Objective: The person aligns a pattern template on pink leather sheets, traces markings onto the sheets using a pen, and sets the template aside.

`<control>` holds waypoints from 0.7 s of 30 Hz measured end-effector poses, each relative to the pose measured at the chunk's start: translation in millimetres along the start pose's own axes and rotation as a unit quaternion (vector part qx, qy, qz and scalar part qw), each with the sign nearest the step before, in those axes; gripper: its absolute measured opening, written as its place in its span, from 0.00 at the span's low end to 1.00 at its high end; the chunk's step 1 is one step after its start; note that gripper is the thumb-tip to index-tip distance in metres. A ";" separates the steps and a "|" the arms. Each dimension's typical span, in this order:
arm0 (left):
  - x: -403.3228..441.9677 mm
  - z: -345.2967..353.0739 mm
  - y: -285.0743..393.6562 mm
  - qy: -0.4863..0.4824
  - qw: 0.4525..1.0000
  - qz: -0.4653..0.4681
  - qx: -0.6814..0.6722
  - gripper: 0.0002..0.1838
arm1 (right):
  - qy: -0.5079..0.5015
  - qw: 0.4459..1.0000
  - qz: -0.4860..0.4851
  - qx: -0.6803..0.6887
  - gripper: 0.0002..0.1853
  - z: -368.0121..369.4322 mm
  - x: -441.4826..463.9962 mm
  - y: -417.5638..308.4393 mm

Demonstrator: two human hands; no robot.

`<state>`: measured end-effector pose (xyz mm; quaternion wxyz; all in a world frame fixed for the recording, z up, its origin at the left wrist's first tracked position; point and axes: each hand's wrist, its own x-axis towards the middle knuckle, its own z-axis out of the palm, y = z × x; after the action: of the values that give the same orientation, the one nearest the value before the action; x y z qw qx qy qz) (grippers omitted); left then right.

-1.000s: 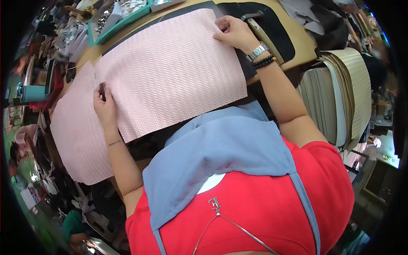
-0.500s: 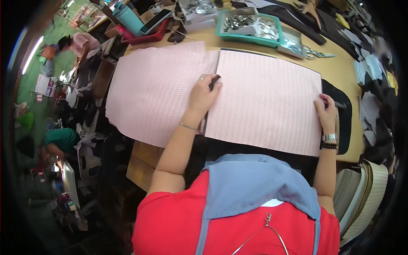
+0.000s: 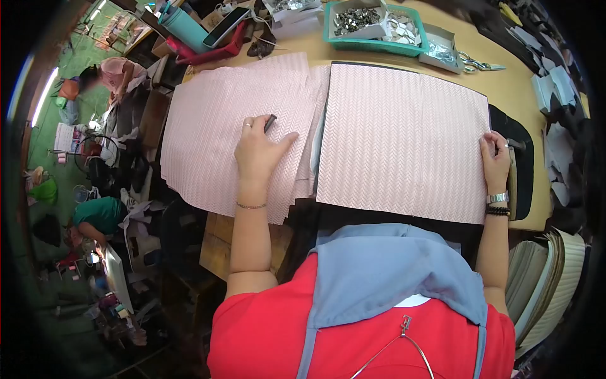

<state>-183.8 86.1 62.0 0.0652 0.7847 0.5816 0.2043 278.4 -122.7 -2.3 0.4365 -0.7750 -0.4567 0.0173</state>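
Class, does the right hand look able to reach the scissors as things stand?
Probably yes: the scissors lie just beyond the pink sheet, and nothing seems to block the right hand.

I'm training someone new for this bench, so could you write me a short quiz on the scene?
1. True or false: the left hand holds a small dark object.

2. Multiple choice: what is the right hand touching?
A) The scissors
B) The outer edge of the right-hand pink sheet
C) The necklace

3. Fill in the missing word: the phone rests over a ____ tray.

Key: 1. True; 2. B; 3. red
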 end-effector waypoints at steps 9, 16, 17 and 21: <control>-11.5 -12.4 21.7 -0.065 0.995 0.041 0.058 0.35 | 0.002 1.000 0.003 0.011 0.11 0.4 0.2 2.1; -18.9 3.1 16.3 -0.032 0.997 0.065 0.030 0.25 | -0.001 1.000 0.011 0.012 0.11 0.4 0.3 3.6; -19.1 4.2 16.1 -0.025 0.997 0.071 0.028 0.24 | 0.000 1.000 0.011 0.013 0.11 0.6 -0.1 3.4; -16.4 5.9 14.2 -0.009 0.998 0.059 -0.038 0.20 | 0.002 1.000 0.009 0.012 0.11 0.2 -0.1 2.9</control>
<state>-172.8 67.0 57.5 0.0879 0.8164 0.5257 0.2224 280.3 -123.3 -4.5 0.4468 -0.7738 -0.4483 0.0249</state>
